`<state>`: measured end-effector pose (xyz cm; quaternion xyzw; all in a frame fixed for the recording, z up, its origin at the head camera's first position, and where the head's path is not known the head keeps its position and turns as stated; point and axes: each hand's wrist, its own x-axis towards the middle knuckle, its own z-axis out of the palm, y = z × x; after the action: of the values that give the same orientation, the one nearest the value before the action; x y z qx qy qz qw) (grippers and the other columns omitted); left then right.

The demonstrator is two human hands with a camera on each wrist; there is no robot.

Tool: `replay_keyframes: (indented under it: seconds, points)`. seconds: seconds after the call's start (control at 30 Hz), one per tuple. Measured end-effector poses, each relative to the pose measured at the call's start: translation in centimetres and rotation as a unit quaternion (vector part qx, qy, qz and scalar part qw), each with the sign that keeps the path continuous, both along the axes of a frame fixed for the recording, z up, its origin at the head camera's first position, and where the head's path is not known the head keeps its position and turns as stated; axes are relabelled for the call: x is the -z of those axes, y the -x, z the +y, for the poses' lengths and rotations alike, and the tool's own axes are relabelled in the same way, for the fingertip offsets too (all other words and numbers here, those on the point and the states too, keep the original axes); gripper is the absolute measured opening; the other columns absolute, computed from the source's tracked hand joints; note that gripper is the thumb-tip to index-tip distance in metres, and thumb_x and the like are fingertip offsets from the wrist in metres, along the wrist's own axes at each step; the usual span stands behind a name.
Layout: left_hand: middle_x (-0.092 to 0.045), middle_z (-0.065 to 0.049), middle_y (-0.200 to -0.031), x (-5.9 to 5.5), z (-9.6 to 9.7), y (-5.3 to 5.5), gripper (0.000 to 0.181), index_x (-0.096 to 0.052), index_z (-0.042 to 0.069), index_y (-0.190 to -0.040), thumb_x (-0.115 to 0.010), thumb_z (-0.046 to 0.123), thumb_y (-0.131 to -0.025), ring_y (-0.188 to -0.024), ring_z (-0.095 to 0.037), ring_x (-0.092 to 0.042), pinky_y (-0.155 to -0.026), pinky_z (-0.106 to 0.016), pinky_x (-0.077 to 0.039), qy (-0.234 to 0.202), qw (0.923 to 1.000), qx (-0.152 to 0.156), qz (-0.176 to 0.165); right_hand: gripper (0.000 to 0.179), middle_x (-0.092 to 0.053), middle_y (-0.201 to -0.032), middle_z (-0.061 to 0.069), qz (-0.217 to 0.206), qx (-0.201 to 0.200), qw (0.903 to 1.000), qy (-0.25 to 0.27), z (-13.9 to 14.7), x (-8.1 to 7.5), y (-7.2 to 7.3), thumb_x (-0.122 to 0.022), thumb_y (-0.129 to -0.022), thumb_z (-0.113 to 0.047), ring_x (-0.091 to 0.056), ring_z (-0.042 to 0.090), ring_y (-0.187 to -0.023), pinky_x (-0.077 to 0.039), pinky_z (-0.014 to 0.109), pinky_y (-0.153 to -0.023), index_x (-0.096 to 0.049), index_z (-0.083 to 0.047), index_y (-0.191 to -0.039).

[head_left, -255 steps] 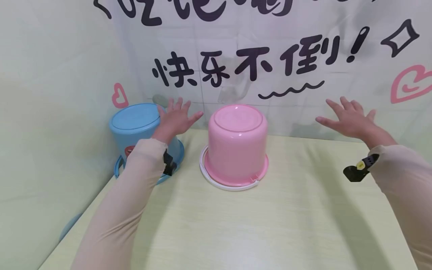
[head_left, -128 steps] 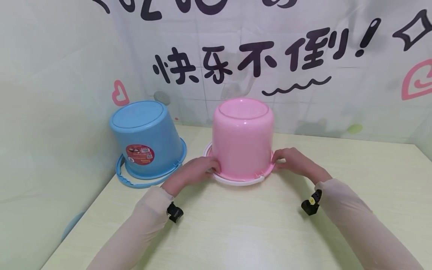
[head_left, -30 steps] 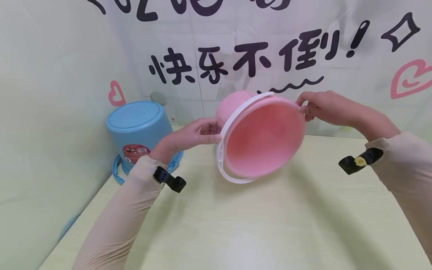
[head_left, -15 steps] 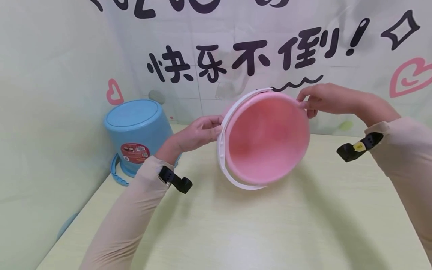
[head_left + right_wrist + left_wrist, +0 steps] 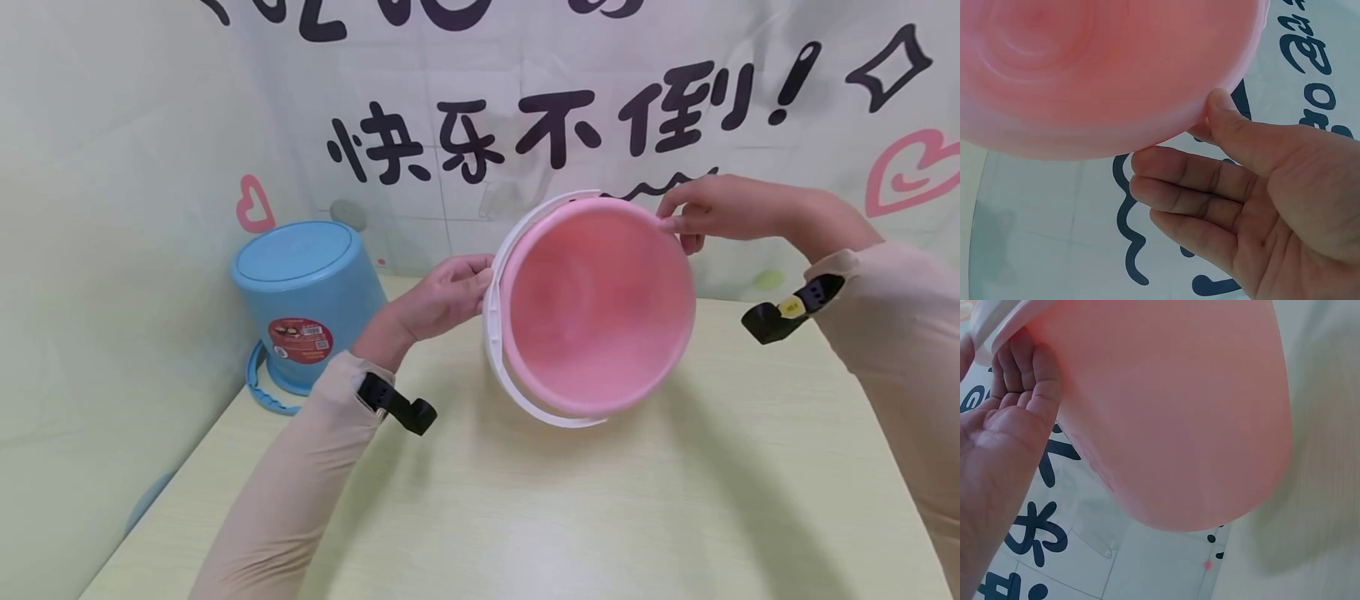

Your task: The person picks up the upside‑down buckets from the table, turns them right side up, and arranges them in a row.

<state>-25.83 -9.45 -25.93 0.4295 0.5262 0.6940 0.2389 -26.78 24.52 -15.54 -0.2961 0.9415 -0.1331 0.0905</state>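
Observation:
A pink bucket hangs tilted in the air above the table, its open mouth facing me. Its white handle lies along the left side of the rim. My left hand grips the rim and handle at the left, thumb in front and fingers behind against the outer wall. At the upper right, my right hand pinches the rim between thumb and fingers. In the right wrist view the thumb lies on the rim's edge while the other fingers extend below it.
A blue bucket with a red label stands upside down at the back left, its blue handle on the table. Pale wood table lies below. Behind rises a white cloth backdrop with black lettering.
The pink bucket stood upside down on the table earlier; both hands took its rim, lifted it and tipped its mouth toward me. Over the last second it has turned slightly further to face me.

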Motion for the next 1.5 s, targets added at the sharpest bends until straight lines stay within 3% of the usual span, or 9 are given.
replay_keyframes:
  seconds: [0.4,0.73,1.07,1.4,1.5]
  points:
    - [-0.059,-0.003,-0.087,0.5,0.5,0.2,0.030,-0.063,0.007,-0.096,-0.062,0.035,-0.087,-0.087,-0.017,-0.053,-0.085,-0.030,-0.043,-0.052,0.9983,0.004,-0.028,0.017,-0.060,-0.076,0.006,-0.001,0.032,0.9995,0.003,0.0,0.0,0.0,-0.051,-0.094,-0.010,-0.056,0.018,-0.073,-0.044,0.029,-0.069,-0.059,-0.001,-0.106]
    - [-0.060,-0.004,-0.089,0.9,0.9,0.0,0.030,-0.065,0.007,-0.097,-0.063,0.035,-0.086,-0.089,-0.017,-0.052,-0.084,-0.027,-0.044,-0.068,0.9945,-0.035,-0.071,0.022,-0.064,-0.083,0.007,0.033,0.073,0.9966,0.022,-0.1,0.8,0.1,-0.052,-0.094,-0.012,-0.058,0.020,-0.076,-0.041,0.031,-0.063,-0.059,0.000,-0.112]
    - [-0.062,-0.001,-0.090,1.5,0.8,-0.2,0.024,-0.068,0.010,-0.097,-0.056,0.030,-0.091,-0.086,-0.015,-0.054,-0.079,-0.027,-0.044,-0.104,0.9909,-0.023,-0.082,0.025,-0.064,-0.085,0.006,0.042,0.073,0.9953,0.048,0.3,1.6,-0.2,-0.053,-0.093,-0.010,-0.061,0.020,-0.079,-0.039,0.028,-0.060,-0.058,-0.001,-0.116]
    - [-0.059,-0.003,-0.089,1.6,0.4,-0.3,0.030,-0.066,0.007,-0.095,-0.040,0.023,-0.099,-0.086,-0.015,-0.053,-0.078,-0.026,-0.044,-0.155,0.9790,-0.044,-0.125,0.035,-0.066,-0.087,0.007,-0.002,0.076,0.9942,0.076,1.4,2.5,-0.9,-0.051,-0.095,-0.014,-0.061,0.015,-0.076,-0.047,0.021,-0.069,-0.048,0.001,-0.127]
    - [-0.060,-0.003,-0.092,1.7,0.3,-0.3,0.033,-0.066,0.006,-0.099,-0.037,0.022,-0.100,-0.089,-0.015,-0.052,-0.081,-0.025,-0.044,-0.168,0.9740,-0.052,-0.142,0.040,-0.066,-0.088,0.009,-0.020,0.079,0.9924,0.092,1.6,2.9,-1.3,-0.051,-0.094,-0.011,-0.062,0.014,-0.077,-0.051,0.026,-0.074,-0.043,0.002,-0.131]
